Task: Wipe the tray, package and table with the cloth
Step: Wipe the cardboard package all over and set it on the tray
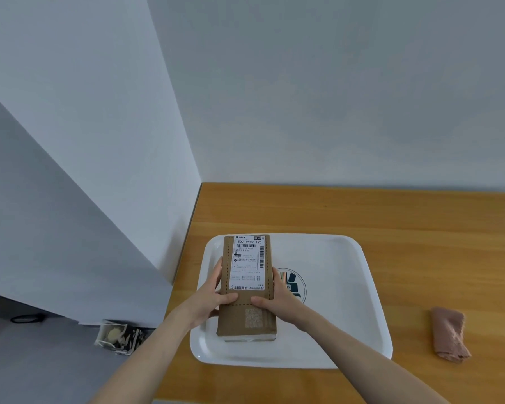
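A brown cardboard package (247,314) with a white shipping label lies lengthwise over the left half of a white tray (347,287) on the wooden table (362,214). My left hand (213,293) grips the package's left side, thumb on top. Its right side is held by my right hand (277,297), thumb also on top. Whether the package rests on the tray or hangs just above it, I cannot tell. A folded pinkish-brown cloth (448,333) lies on the table to the right of the tray, apart from both hands.
The table's left edge meets a white wall corner. Left of the table, on the grey floor, lie a crumpled printed bag (120,336) and a black cable (27,318). A round logo (293,282) shows on the tray's bare middle.
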{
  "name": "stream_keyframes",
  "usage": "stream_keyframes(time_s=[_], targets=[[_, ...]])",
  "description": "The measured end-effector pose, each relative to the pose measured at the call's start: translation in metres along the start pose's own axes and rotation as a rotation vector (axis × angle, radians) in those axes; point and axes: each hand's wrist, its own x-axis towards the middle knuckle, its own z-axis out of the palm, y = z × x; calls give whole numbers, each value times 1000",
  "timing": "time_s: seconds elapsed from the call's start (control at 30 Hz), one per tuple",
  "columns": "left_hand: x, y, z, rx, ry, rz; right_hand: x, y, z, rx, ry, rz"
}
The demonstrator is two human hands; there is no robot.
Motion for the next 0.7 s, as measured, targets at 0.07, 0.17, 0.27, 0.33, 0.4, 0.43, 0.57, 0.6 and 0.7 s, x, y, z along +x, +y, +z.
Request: stream_keyframes(time_s=[0.07,0.17,0.27,0.33,0.4,0.43,0.57,0.6,0.7], targets=[[1,4,-1,85,7,-8,-1,-3,0,-23,-8,3],[6,16,0,360,31,-23,-2,-7,0,-64,-9,-4],[14,22,14,554,180,37,-6,-9,-1,-95,0,-19],[16,22,29,795,348,48,-11,-6,0,-106,7,-7],[17,23,44,1069,510,90,-19,-1,-3,-131,20,34],[17,25,53,1149,562,162,-23,4,-8,-133,38,53],[26,40,98,1202,508,369,-43,21,-57,-186,194,81],[31,42,113,1182,473,392,-50,24,-75,-199,246,82],[47,46,163,1149,389,455,-72,43,-135,-209,408,112]])
